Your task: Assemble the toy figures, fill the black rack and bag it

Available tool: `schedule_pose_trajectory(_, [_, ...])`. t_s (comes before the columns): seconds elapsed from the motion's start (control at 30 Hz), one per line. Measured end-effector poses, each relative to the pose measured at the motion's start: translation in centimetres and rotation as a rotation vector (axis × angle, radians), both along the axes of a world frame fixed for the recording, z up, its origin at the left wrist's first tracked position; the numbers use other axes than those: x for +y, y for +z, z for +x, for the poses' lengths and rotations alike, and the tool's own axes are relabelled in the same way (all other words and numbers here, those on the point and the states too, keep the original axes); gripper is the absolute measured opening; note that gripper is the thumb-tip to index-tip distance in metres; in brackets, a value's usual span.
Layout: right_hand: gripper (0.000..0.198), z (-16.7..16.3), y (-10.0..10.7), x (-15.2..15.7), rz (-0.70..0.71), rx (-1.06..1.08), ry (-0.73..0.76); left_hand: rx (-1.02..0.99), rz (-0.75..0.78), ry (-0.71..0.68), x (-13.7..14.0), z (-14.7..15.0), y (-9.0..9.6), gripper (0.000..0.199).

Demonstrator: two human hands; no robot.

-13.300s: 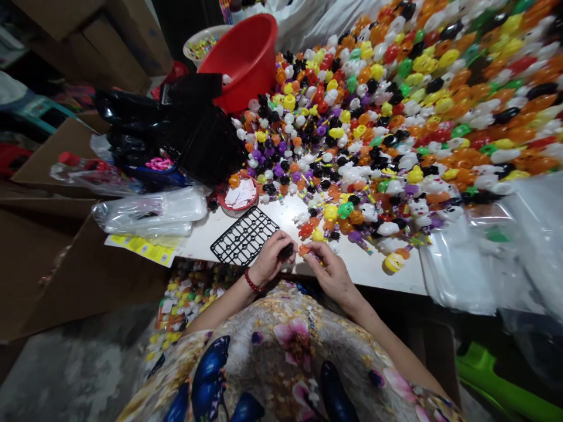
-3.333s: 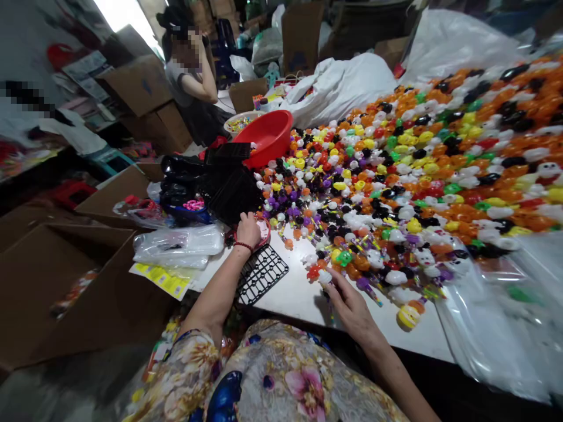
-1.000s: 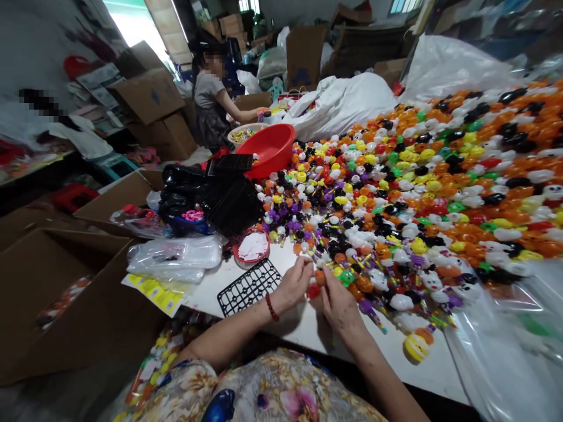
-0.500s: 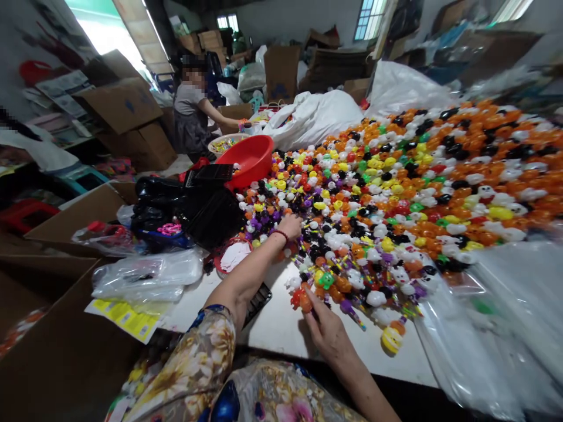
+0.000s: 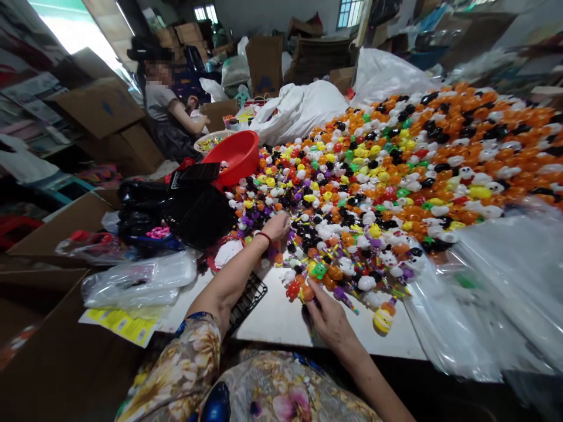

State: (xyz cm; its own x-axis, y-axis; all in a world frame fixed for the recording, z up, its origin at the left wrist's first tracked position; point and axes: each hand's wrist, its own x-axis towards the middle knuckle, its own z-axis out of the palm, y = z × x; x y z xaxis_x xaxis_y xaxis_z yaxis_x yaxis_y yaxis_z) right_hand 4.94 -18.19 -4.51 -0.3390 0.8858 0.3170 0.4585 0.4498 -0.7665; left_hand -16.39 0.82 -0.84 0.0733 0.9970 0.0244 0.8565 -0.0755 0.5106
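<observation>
My right hand (image 5: 331,319), near the table's front edge, pinches a small orange plastic figure (image 5: 307,292) between thumb and fingers. A thin dark stick-like part hangs below the figure; I cannot tell its kind. Beside it lies a red figure (image 5: 292,290). Further off, my left hand (image 5: 277,227), with a beaded bracelet, reaches into the near left edge of the pile of small plastic figures (image 5: 352,202). Its fingers are curled together, and what they hold, if anything, is hidden. A yellow figure (image 5: 383,318) lies apart, right of my right hand.
A black slotted tray (image 5: 248,299) lies under my left forearm. A red basin (image 5: 235,155), black bags (image 5: 202,214) and a small red-rimmed container of white slips (image 5: 227,253) stand left. Clear plastic bags (image 5: 475,310) cover the right side. A person (image 5: 169,111) works beyond the basin.
The camera view has shifted, moving the scene left. My left hand stays at the pile's edge and my right hand keeps the orange figure. The co-worker's arm has drawn back toward the body.
</observation>
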Motion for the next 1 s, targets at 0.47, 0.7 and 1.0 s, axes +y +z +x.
schedule_pose_trajectory(0.47, [0.044, 0.8, 3.6, 0.1, -0.113, 0.058, -0.072, -0.988, -0.32, -0.147, -15.3, 0.8, 0.3, 0.048])
schedule_pose_trajectory(0.7, [0.035, 0.5, 4.2, -0.5, 0.037, -0.013, 0.001, -1.039, -0.47, -0.156, -18.6, 1.0, 0.3, 0.053])
schedule_pose_trajectory(1.0, [0.032, 1.9, 5.1, -0.9, 0.022, -0.102, 0.111, -1.039, -0.537, -0.255, -18.9, 1.1, 0.4, 0.056])
